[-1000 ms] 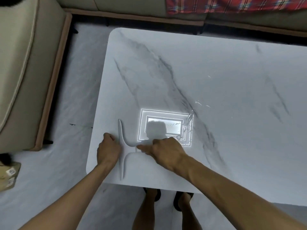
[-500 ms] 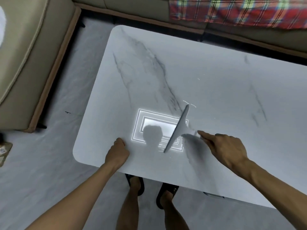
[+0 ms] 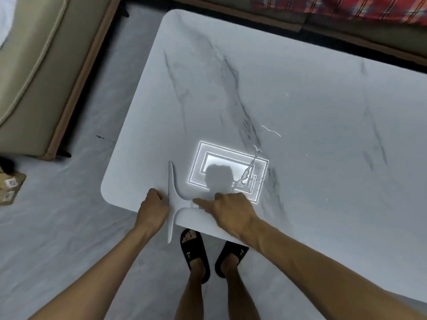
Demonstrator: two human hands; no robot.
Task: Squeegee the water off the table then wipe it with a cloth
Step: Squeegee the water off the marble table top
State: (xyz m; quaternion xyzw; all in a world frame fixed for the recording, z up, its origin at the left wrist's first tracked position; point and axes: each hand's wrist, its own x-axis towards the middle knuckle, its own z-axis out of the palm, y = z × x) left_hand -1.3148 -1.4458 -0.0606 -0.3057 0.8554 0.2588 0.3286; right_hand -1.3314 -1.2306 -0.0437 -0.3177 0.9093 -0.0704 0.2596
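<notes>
Closest to the camera, two feet in black slides point(image 3: 196, 251) stand on the pale floor point(image 3: 57, 239) just below the table's near edge, with both bare forearms reaching up over them.

The left hand point(image 3: 153, 206) sits at the near edge of the table point(image 3: 312, 169), close to its rounded left corner. Its fingers are folded into a fist, knuckles on the tabletop, and nothing shows inside it. It lies hard against the left side of the blade.

The right hand point(image 3: 231, 211) grips the handle of the squeegee point(image 3: 175, 203). Its forefinger is laid straight along the handle toward the blade and the other fingers are curled round it. The squeegee lies flat on the near left part of the table, handle pointing right into that hand. The long blade runs away from the person, crosswise to the handle. The blade's near end overhangs the table edge, so the blade stands between the two hands.

Just beyond the right hand, a bright rectangular reflection of a ceiling light point(image 3: 227, 158) shines on the marble, with a head's shadow in it. A ragged streak of water point(image 3: 247, 176) crosses its right side, and a thin streak lies farther out.

Past the table to the left are a beige sofa point(image 3: 34, 65) and a cardboard box point(image 3: 9, 185). A red plaid cloth point(image 3: 346, 5) lies at the far right.
</notes>
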